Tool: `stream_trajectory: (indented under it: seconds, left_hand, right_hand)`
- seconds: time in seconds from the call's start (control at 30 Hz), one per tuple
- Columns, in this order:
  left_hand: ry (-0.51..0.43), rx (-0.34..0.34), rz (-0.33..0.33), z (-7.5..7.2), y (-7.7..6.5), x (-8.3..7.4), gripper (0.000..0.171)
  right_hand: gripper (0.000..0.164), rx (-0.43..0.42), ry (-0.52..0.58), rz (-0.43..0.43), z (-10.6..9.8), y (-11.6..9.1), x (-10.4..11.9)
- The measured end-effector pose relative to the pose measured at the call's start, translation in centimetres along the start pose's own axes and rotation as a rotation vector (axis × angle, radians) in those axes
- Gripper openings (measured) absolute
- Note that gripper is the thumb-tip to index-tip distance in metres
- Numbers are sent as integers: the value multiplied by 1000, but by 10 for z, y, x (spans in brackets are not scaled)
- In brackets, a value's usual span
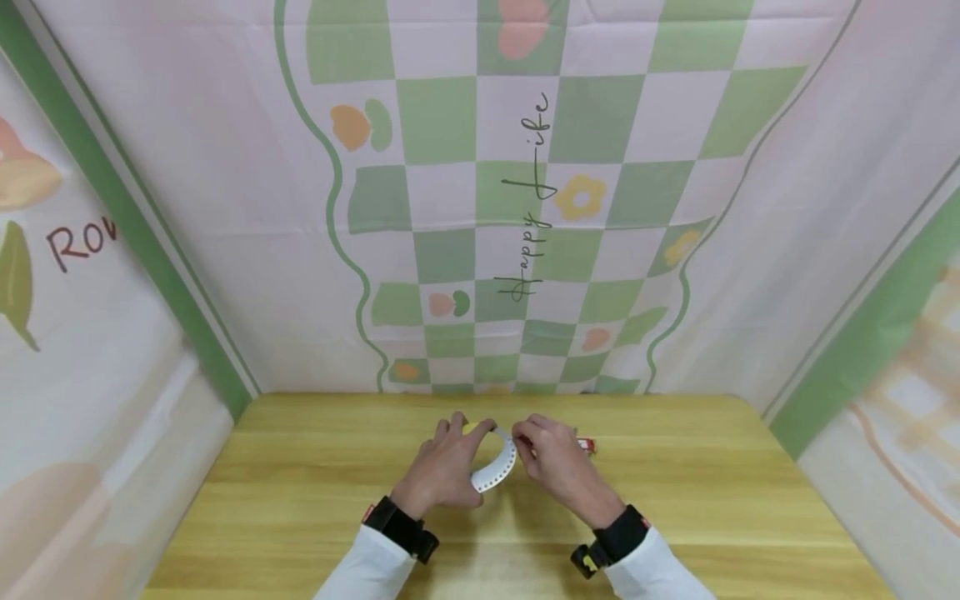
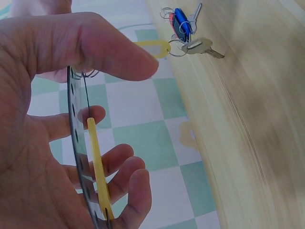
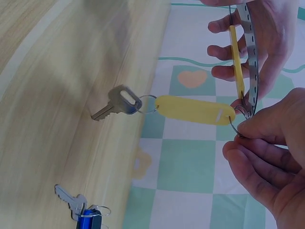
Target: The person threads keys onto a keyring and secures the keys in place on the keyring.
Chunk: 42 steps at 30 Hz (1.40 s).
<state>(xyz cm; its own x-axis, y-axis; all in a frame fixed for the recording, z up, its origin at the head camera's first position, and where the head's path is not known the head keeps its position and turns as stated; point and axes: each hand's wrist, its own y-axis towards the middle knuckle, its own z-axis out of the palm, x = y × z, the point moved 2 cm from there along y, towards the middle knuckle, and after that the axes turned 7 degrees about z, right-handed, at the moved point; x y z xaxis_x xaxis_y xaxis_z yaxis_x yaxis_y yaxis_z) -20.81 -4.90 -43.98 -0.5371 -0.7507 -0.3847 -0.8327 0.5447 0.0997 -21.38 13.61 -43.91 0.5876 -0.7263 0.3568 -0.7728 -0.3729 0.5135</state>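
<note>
My left hand [image 1: 442,467] grips a curved white strip [image 1: 495,473] with a row of small holes, thumb on one side and fingers on the other. Seen edge-on in the left wrist view, a slim yellow piece [image 2: 97,162] on a thin wire runs along that strip. My right hand [image 1: 558,458] pinches a wire ring on a yellow key tag [image 3: 195,109], close to the strip's end. A silver key [image 3: 116,104] hangs from the tag's other ring. Whether the pinched ring passes through a hole I cannot tell.
Beyond the right hand, a bunch of keys with a blue fob [image 2: 181,20] and a red part lies on the wooden table [image 1: 300,500]. A green-and-white checked cloth [image 1: 510,250] hangs behind the table.
</note>
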Motion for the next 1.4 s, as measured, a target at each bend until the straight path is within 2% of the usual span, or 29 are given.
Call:
stream_trajectory:
  seconds: [0.17,0.43,0.7,1.0,1.4]
  left_hand:
    - [11,-2,2,0,0,0,99]
    - [0,-6,-3,-1,0,-3,101]
    - [14,-15,9,-4,1,-6,102]
    - [27,0,13,-3,-1,-7,103]
    - [-5,-13,-1,-3,-2,-6,100]
  right_hand:
    - [13,4,5,42,-1,-1,0]
    - [16,-85,-18,71,-1,-4,-1]
    - [18,-110,-1,32,-3,-3,-2]
    - [19,-60,23,-14,-2,-6,-3]
    - [19,-90,36,112,0,-7,-1]
